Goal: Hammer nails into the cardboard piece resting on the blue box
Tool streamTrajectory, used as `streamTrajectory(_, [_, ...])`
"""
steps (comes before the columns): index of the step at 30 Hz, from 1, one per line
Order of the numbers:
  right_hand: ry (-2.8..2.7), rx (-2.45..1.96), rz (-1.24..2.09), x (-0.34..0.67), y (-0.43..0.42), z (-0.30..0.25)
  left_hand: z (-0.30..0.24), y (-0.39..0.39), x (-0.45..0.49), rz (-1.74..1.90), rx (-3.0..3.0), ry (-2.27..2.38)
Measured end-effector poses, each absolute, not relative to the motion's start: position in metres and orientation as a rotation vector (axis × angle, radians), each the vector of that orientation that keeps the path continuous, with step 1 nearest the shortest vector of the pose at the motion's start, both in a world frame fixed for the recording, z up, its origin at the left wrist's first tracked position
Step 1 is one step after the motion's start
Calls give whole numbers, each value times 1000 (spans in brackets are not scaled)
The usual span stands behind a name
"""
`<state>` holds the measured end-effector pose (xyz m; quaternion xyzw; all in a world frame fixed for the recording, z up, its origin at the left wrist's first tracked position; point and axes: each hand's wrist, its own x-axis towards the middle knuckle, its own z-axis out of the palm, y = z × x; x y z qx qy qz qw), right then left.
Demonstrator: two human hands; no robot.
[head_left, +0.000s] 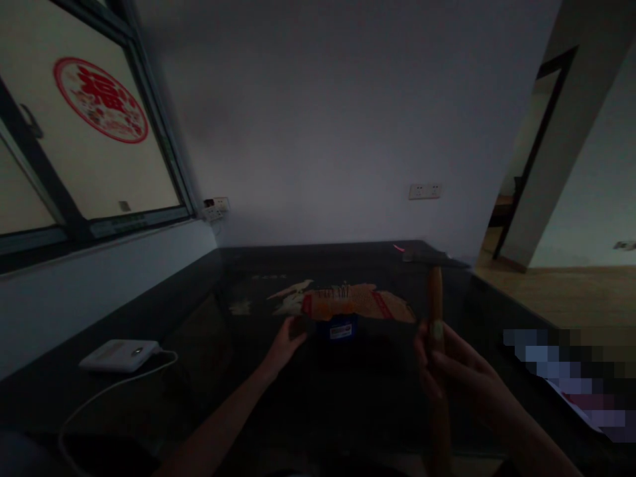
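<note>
My right hand (450, 361) is wrapped round the wooden handle of a hammer (436, 295), held upright with its dark metal head at the top. At the middle of the dark table, my left hand (288, 338) is beside a blue box (340, 329) with a white label; its thumb and fingers are apart with nothing visible between them. An orange-brown block (334, 305) appears just above the box, and several thin nails (334, 291) stand in a row at its top. A flat tan piece with red bands (380, 303) spreads to the right of the block.
A white power bank (119, 355) with a white cable (99, 396) lies at the left. A pale bird-shaped pattern (293, 296) shows on the dark tabletop (199, 391). Wall sockets (424, 191) are behind, a window (124, 185) is at left, and a pixelated item (566, 384) lies at right.
</note>
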<state>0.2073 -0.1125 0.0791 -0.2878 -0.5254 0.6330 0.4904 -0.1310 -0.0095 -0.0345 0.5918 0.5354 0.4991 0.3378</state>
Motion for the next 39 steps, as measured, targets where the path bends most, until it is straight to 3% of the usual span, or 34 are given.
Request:
streamTrajectory(5, [-1298,-794,1528,222,-116,75,-30,-8,-108,1168,1612,1245])
streamTrajectory(12, [-1263,-1293,1163,243,-129,62,-36,13,-100,1146,1620,1252])
streamTrajectory(16, [-1543,-1367,1003,247,-130,64,-37,11,-97,1157,1691,1335])
streamTrajectory(27, [-2096,-1695,125,285,-98,36,-31,20,-50,1034,1934,1433])
streamTrajectory(35, [-2241,-1583,76,292,-74,24,-40,50,-3,1274,1694,1255])
streamTrajectory(39, [-2322,-1491,89,283,-58,23,-33,70,22,1205,1663,1196])
